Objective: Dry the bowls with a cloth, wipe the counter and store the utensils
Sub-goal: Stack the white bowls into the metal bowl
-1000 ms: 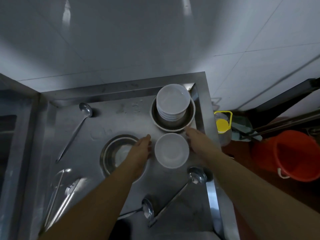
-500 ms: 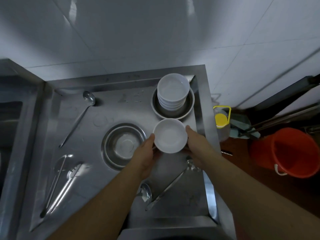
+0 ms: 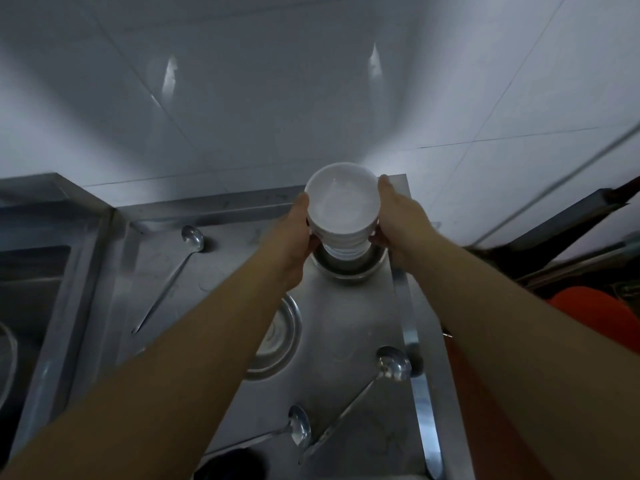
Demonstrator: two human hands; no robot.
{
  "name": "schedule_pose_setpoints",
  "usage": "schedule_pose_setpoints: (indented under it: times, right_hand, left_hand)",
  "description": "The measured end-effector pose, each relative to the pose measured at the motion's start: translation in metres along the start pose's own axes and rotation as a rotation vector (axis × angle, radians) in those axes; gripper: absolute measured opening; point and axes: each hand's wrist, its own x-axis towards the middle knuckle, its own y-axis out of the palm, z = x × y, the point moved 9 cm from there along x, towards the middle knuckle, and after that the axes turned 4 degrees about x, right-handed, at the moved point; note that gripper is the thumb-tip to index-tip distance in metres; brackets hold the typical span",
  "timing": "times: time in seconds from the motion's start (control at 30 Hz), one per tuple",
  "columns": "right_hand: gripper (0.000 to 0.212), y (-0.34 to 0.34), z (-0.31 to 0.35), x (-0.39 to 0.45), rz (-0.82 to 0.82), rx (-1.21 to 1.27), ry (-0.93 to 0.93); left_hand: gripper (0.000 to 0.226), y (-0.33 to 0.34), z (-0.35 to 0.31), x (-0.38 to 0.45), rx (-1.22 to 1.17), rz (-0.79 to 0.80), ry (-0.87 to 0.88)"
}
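Left hand [image 3: 291, 233] and right hand [image 3: 398, 216], fingers curled, grip round white bowl [image 3: 341, 202] atop white bowl stack [image 3: 343, 245], steel counter [image 3: 346, 341] far right corner.

**Both arms stretched forward, hands cupped around a white bowl**

Two bare forearms reach away from the camera, coming in from the lower corners and converging toward the upper centre. The left hand [image 3: 292, 233] is seen from its back, thumb up along the left rim of the white bowl [image 3: 341, 202], its fingers curled out of sight under the side. The right hand [image 3: 394, 216] mirrors it, thumb tip at the right rim, fingers wrapped beneath. Both wrists are straight, roughly level with each other, palms facing inward.
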Motion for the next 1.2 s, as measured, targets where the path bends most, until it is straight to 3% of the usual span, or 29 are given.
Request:
schedule_pose_setpoints:
  times: [0.23, 0.4, 0.73, 0.93, 1.07, 1.2]
  right_hand:
    - [0.056, -0.001, 0.0, 0.032, -0.026, -0.026, 0.062]
    - [0.053, 0.003, -0.009, 0.045, -0.042, -0.03, 0.071]
    - [0.056, -0.002, -0.023, 0.056, -0.091, -0.046, 0.068]
    - [0.053, -0.002, -0.022, 0.051, -0.087, 0.021, 0.091]
    - [0.052, -0.01, -0.02, 0.038, -0.071, -0.034, 0.039]
    - [0.058, -0.024, -0.042, 0.01, -0.056, -0.129, 0.003]
  left_hand:
    - [0.03, 0.02, 0.001, 0.032, -0.017, 0.008, -0.073]
    - [0.041, 0.018, 0.012, 0.046, -0.025, -0.054, -0.096]
    - [0.029, 0.026, 0.024, 0.054, -0.006, -0.056, -0.123]
    - [0.042, 0.023, 0.017, 0.046, 0.002, -0.029, -0.144]
    - [0.02, 0.019, 0.011, 0.031, 0.026, -0.023, -0.132]
    - [0.02, 0.006, 0.022, 0.002, 0.116, -0.059, -0.076]
